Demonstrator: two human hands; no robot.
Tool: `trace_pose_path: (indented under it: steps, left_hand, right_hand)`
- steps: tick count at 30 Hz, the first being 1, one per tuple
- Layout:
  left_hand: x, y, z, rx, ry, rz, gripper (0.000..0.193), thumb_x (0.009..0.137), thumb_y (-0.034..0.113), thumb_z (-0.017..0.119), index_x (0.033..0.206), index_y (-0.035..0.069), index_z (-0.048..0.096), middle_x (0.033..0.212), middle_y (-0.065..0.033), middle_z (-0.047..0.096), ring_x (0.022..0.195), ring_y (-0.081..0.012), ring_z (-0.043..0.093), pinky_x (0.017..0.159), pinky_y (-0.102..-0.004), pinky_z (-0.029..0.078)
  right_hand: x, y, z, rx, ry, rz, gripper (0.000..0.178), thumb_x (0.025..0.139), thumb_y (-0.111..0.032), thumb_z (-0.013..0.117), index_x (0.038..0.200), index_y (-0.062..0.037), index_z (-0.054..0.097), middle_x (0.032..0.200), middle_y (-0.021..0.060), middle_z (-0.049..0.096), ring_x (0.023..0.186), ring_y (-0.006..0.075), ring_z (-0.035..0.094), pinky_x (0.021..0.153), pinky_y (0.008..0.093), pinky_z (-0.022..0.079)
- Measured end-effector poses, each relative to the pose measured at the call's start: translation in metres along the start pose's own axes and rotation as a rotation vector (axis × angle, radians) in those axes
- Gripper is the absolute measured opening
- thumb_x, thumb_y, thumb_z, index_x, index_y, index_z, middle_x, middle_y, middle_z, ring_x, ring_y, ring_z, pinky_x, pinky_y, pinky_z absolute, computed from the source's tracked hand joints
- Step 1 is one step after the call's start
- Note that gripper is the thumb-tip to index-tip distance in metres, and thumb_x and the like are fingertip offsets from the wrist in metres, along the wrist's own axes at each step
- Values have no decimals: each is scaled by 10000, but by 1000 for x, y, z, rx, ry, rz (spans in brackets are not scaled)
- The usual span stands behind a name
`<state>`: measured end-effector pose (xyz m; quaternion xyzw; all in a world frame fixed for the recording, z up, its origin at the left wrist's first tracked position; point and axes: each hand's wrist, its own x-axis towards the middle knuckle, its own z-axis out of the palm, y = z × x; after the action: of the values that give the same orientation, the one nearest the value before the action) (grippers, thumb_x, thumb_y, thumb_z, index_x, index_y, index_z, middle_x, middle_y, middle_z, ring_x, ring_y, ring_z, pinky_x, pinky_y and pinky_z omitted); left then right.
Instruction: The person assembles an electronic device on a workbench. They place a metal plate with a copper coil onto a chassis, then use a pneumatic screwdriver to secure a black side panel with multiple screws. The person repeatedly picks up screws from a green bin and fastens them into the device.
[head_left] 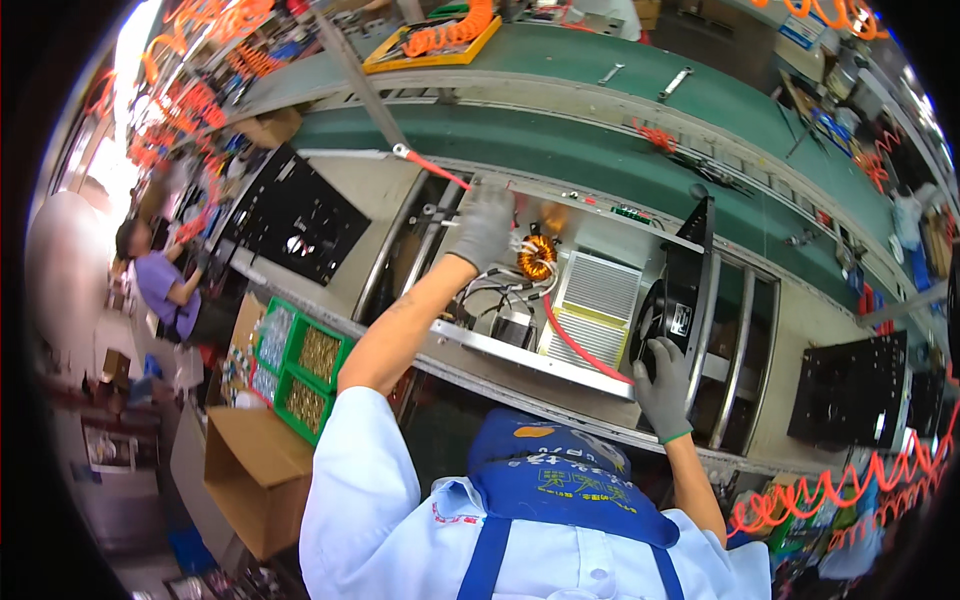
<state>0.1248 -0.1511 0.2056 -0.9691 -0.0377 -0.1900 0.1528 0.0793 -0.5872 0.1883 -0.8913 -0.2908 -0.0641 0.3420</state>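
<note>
An open metal chassis (460,335) lies across the bench before me. Inside are a copper-wound toroidal coil (537,257), finned silver heatsinks (600,288) and a tangle of wires. My left hand (487,222), in a grey glove, is closed over a red cable (440,172) at the chassis's left end; a ring lug tips the cable's free end. The fingers are slightly blurred. My right hand (663,388), gloved too, has its fingers apart at the black fan panel (675,310) on the right. A second red cable (575,345) curves from the coil toward that hand.
Metal rollers (735,355) flank the chassis. Black perforated panels lie left (295,215) and right (850,390). Green bins (318,352) of small fasteners and a cardboard box (258,480) stand at lower left. Wrenches (675,84) lie on the green shelf. A co-worker (168,285) is at far left.
</note>
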Motion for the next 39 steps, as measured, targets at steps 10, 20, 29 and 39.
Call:
trace_pose_path:
  steps: [10, 20, 29, 39]
  left_hand:
    - [-1, -42, 21, -283, -577, 66, 195, 898, 238, 638, 951, 93, 758, 808, -139, 751, 746, -334, 747, 790, -518, 568]
    - [-93, -55, 80, -1033, -478, -101, 310, 991, 222, 534, 1168, -12, 633, 818, -179, 733, 629, -255, 707, 622, -419, 561]
    - [-90, -91, 36, -1567, -883, -462, 312, 1032, 229, 510, 1176, 10, 680, 843, -32, 664, 657, -104, 610, 567, -260, 478]
    - [-33, -68, 57, -1895, -725, -604, 342, 1047, 323, 577, 1093, 6, 697, 894, -39, 674, 732, -107, 601, 672, -287, 502]
  right_hand:
    - [48, -76, 54, 120, -22, 154, 385, 857, -143, 712, 1222, -28, 678, 1241, 184, 654, 1121, 375, 646, 968, 440, 520]
    - [270, -118, 235, 867, -466, 371, 597, 922, -246, 676, 1464, -32, 545, 1319, 129, 638, 1199, 244, 622, 1044, 362, 498]
    - [340, -132, 216, 1444, -119, 700, 368, 976, -251, 645, 1301, -89, 582, 1222, 106, 658, 1114, 223, 635, 955, 432, 533]
    - [190, -190, 209, 1094, -700, 815, 503, 1003, -487, 604, 1187, -19, 614, 1074, 153, 704, 862, 239, 718, 744, 366, 591]
